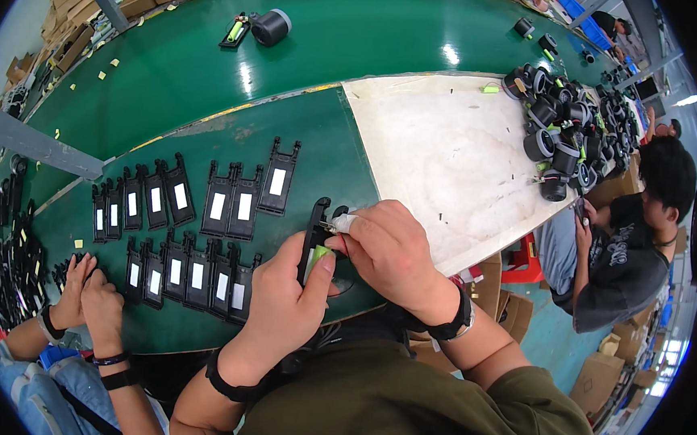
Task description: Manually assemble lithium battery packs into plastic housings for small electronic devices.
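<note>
My left hand [289, 288] is closed around a narrow black plastic panel [313, 229] held on edge above the table. A light-green battery [319, 253] lies against the panel under my left thumb. Close by, my right hand [391, 249] pinches at the panel's upper end, by some thin wires. A whitish bit [343, 223] shows at its fingertips; exactly what they grip is hidden. To the left, several black panels with white labels [243, 205] lie in two rows on the green table [306, 126].
A pale board [442, 147] carries a heap of black cylindrical parts [565, 127] at right. On the far green surface sit a black cylinder [271, 27] and a battery piece [234, 32]. Another person's hands [91, 296] work at left; a seated person [630, 229] is at right.
</note>
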Motion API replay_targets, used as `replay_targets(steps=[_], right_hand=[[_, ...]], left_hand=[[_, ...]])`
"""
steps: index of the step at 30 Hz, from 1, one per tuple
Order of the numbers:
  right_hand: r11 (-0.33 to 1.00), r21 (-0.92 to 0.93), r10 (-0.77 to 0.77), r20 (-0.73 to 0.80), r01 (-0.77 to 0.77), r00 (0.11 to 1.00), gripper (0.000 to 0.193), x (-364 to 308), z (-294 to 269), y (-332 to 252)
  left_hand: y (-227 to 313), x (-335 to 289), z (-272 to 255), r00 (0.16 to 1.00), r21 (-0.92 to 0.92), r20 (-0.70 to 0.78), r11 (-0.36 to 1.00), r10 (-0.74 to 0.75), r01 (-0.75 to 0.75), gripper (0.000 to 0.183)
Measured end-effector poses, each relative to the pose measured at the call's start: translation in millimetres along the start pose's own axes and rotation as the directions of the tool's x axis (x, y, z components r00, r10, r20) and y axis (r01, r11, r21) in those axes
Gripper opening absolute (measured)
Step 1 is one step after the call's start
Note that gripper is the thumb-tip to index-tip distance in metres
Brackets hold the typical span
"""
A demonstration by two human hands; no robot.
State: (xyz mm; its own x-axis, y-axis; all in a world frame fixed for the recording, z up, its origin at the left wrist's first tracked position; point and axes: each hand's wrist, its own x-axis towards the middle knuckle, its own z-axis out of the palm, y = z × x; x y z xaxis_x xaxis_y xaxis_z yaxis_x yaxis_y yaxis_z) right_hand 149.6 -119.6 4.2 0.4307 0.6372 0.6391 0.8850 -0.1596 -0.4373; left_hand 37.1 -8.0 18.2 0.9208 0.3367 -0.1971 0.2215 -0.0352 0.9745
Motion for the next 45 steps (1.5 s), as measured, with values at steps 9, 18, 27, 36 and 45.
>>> replay_targets(steps=[9,18,27,36,45], right_hand=[[0.999,0.053,-0.011,-0.017,0.012,1.0,0.015,-2,4,0],[0.999,0.037,-0.004,0.02,0.004,1.0,0.015,-1,2,-6],[0.994,0.071,-0.087,0.021,0.086,0.996,0.019,2,3,1],[0.99,-0.029,-0.131,0.236,0.141,0.963,0.011,25,-8,19],[0.858,-0.504,0.244,0.569,0.099,0.785,0.01,206,28,137]], left_hand=[[3,-2,-4,0.996,-0.164,0.057,0.983,-0.073,0.082,0.025],[2,-4,1,0.999,-0.002,-0.023,1.0,0.027,-0.027,0.021],[1,-8,1,0.95,0.424,-0.04,0.867,0.308,-0.263,0.027],[-5,9,-11,0.991,-0.232,0.123,0.97,-0.044,0.072,0.038],[-23,-4,-47,0.987,-0.341,-0.153,0.94,-0.053,-0.002,0.025]])
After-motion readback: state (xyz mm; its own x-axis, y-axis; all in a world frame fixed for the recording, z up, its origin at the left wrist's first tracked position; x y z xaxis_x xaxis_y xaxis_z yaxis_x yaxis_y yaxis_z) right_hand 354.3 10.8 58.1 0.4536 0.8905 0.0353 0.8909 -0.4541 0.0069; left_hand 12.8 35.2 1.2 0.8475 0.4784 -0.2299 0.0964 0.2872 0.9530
